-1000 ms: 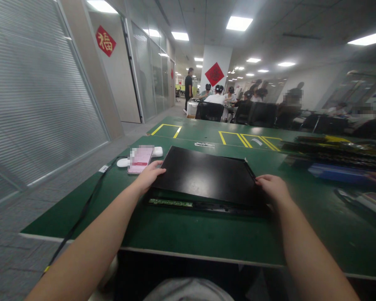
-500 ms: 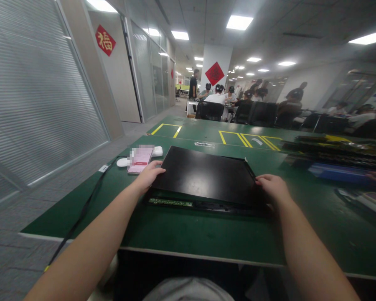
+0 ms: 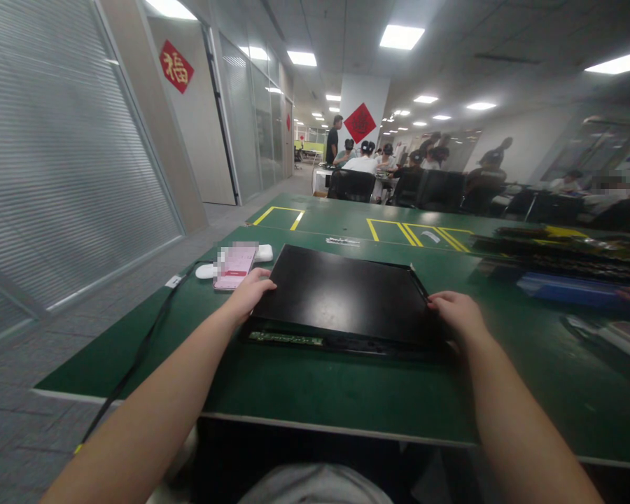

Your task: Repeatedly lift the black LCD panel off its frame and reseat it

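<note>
Between both hands lies the black panel [image 3: 341,294], flat on the green table [image 3: 315,392]. Left hand [image 3: 249,292] curls its fingers over the panel's left edge, right hand [image 3: 454,311] wraps the right edge: one grip per side, probably to steady so wide a sheet.

Open-plan office-workshop floor, green work tables [image 3: 304,392] with yellow marked bays [image 3: 393,232], glass partition walls [image 3: 252,119], ceiling light panels [image 3: 400,37], seated workers [image 3: 365,162] at far desks, red diamond wall signs [image 3: 360,123].
</note>
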Motion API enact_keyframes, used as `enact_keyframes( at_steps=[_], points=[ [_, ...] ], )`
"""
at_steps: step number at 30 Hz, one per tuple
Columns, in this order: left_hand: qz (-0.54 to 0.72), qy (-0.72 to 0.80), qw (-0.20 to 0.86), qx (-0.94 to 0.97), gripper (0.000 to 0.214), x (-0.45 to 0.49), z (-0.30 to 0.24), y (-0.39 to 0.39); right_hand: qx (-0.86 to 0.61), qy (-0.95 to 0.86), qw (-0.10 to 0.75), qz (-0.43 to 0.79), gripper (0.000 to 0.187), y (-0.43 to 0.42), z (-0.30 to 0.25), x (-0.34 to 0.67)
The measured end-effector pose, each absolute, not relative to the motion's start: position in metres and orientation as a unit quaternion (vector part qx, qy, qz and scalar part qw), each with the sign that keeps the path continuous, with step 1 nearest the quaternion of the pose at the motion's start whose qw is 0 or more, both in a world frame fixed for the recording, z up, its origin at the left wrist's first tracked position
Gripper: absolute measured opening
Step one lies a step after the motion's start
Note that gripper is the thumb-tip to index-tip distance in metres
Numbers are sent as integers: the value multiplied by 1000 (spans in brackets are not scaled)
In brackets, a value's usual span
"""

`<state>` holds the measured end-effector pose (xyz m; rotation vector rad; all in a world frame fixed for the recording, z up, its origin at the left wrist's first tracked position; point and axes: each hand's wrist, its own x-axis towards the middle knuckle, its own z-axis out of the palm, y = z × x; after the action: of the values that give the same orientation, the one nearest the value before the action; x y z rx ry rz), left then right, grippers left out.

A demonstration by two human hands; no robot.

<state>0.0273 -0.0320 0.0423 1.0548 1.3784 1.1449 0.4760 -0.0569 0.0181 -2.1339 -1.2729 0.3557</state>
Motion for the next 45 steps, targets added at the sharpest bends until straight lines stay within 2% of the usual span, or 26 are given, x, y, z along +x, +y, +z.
enact_keyframes(
  at_steps=[27,33,41,45],
  points=[
    [524,468,558,442,41,24,41,-31,-810,-470,320,143,28,-53,10,483],
    [498,509,497,497,44,17,35,-26,-804,-466,333,160,27,-53,10,483],
    [382,599,310,632,36,11,27,-22,-803,-455,343,174,30,-54,11,483],
    [354,585,265,680,35,7,18,-16,-801,-448,352,184,30,-54,10,483]
  ],
)
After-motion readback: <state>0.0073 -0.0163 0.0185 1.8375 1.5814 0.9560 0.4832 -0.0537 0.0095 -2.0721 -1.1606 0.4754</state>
